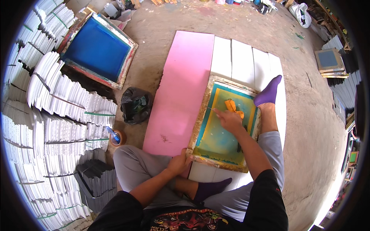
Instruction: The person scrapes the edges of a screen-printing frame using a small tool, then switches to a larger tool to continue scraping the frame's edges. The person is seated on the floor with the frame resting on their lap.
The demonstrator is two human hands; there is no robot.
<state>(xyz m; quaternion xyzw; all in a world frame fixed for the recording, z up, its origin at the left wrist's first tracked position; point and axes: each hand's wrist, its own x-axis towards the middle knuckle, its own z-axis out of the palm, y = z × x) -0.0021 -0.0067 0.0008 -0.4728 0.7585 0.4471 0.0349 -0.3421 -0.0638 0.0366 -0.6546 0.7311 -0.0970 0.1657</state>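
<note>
- While the left hand point(178, 162) clamps the near left corner of the printing screen point(223, 125), fingers curled shut on the wood, the frame is pinned flat against the white sheets point(243, 61) under it, probably so it cannot slide.
- Right hand point(228, 120) rests inside the frame on the mesh, closed around a thin stick-like tool whose tip points left; an orange rag point(233, 106) lies just beyond the knuckles.
- Stretched out on the right, a foot in a purple sock point(268, 92) touches the frame's far right corner, seemingly bracing it.
- Wooden rim looks paint-crusted and yellowed; the mesh is smooth, stained teal and yellow.
- Matte pink board point(181, 92) lies flat on the left, touching the screen.
- Far left, a blue-meshed screen point(98, 50) leans on banded stacks of white paper point(58, 100); a crumpled black plastic bag point(135, 104) sits near them on the dirt floor.
</note>
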